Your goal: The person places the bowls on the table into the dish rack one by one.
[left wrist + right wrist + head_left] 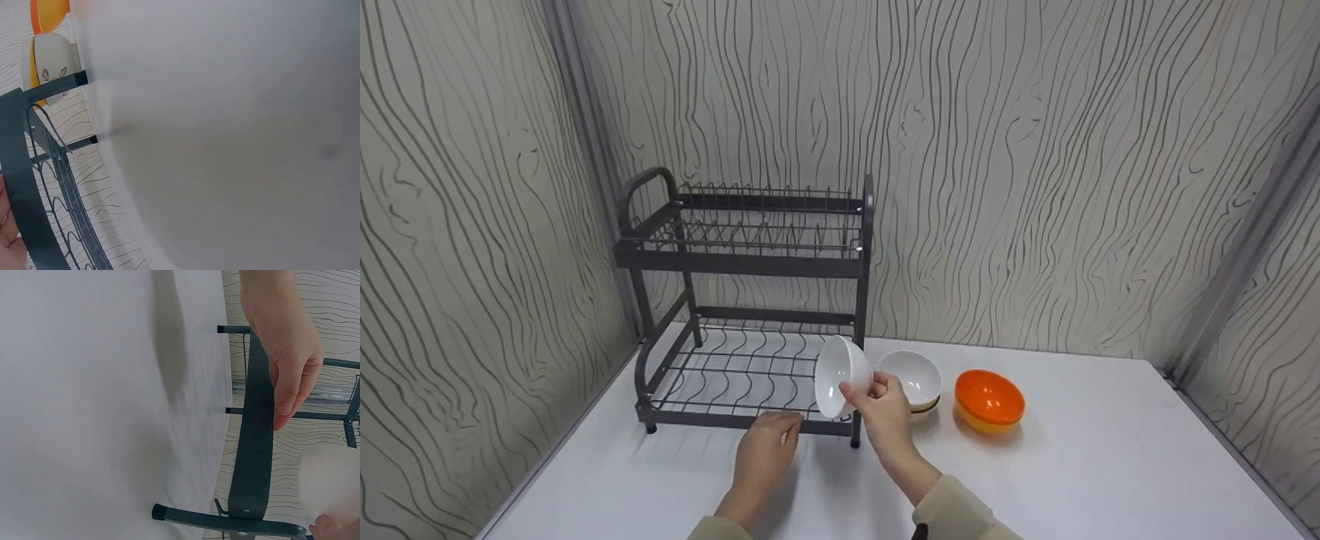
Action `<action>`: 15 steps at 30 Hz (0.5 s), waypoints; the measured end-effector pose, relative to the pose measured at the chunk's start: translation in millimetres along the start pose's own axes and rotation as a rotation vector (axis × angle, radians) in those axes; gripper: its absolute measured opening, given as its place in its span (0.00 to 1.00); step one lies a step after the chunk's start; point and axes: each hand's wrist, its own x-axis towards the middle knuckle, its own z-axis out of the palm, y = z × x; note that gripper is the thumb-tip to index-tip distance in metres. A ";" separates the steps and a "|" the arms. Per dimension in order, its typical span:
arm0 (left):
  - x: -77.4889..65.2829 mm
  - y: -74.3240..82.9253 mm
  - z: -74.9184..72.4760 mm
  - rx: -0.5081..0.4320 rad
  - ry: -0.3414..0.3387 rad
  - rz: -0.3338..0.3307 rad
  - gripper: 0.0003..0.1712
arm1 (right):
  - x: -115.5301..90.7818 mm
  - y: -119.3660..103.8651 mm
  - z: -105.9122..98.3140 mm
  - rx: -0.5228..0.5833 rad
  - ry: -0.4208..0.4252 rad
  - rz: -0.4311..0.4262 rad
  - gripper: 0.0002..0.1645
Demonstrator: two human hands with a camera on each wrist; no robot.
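Observation:
My right hand [889, 416] pinches a white bowl [834, 379] by its side, thumb inside the rim. The bowl is tilted on edge, its hollow facing left, over the right front of the lower tier of a dark metal dish rack [697, 418]. In the right wrist view the bowl [332, 478] is cut off at the lower right corner. My left hand [767, 450] rests at the rack's lower front rail, fingers close together and holding no bowl. Its fingertips touch the rail's upper edge in the right wrist view.
Right of the rack, another white bowl [911, 375] tops a small stack with dark and yellow edges beneath. Farther right, an orange bowl [990, 396] sits in a yellow one [986, 427]. The rack's upper tier [742, 262] has wire slots. Patterned walls [1035, 187] enclose the white table [1110, 450].

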 end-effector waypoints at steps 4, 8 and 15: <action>-0.1 0.2 1.2 0.000 0.013 -0.007 0.08 | 2.7 1.5 7.2 -0.037 0.045 -0.033 0.40; -0.6 -0.1 2.2 -0.001 0.021 -0.017 0.08 | 4.7 2.7 13.5 -0.081 0.077 -0.076 0.41; -0.1 -2.6 3.5 -0.011 0.037 0.011 0.07 | 6.2 8.0 23.6 -0.167 0.097 -0.108 0.42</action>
